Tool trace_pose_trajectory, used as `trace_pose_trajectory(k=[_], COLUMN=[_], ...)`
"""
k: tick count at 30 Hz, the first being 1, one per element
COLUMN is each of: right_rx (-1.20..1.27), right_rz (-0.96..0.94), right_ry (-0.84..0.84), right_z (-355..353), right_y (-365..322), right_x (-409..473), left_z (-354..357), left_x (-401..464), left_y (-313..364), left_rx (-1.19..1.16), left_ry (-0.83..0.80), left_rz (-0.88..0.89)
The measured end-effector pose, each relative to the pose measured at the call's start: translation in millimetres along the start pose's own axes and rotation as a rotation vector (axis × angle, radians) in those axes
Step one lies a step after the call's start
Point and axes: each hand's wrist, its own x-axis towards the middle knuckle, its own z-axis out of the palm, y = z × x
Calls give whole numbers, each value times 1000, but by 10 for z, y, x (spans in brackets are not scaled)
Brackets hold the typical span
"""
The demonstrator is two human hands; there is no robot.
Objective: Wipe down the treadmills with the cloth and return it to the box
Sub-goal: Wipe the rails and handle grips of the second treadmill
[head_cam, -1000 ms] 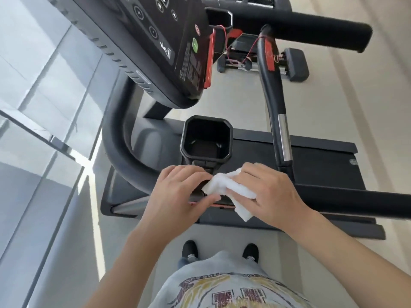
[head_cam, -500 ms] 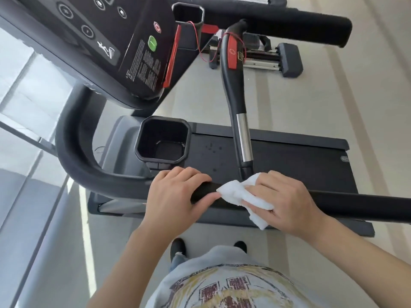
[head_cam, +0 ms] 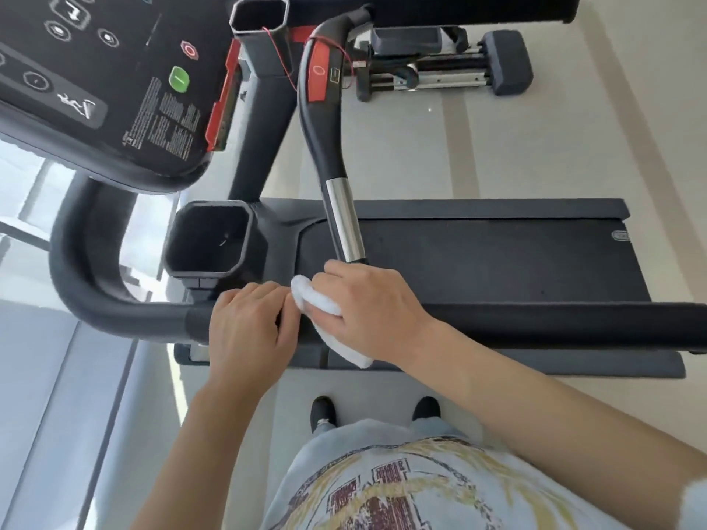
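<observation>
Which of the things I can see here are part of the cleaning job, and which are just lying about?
Part of the job:
- white cloth, held in the right hand
- treadmill handrail, being wiped
- left hand, resting on the handrail
- console and cup holder, treadmill parts

Just lying about:
- dumbbells on the floor beyond the treadmill

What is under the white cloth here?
The white cloth lies on the black handrail, pressed by the right hand. The rail surface beneath the cloth and hand is covered. The left hand rests on the rail beside it.
</observation>
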Motion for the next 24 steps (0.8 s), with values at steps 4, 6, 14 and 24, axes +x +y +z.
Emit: trace_pose_trajectory(k=[4,6,14,24], right_rx=[-120,-179,-217,141], right_rz=[154,326,781,557], right_ry=[-81,-190,-518,-643], right_z=[-471,-816,-1708,-773], right_y=[485,786,1561,1054], right_x=[-448,-671,-1068,-297], left_z=[221,343,578,703], left_x=[10,25,178,147], left_y=[630,954,1522,1551], left_rx=[-92,-140,-83,10], left_ry=[-110,-157,-172,63], left_rz=[120,181,225,130])
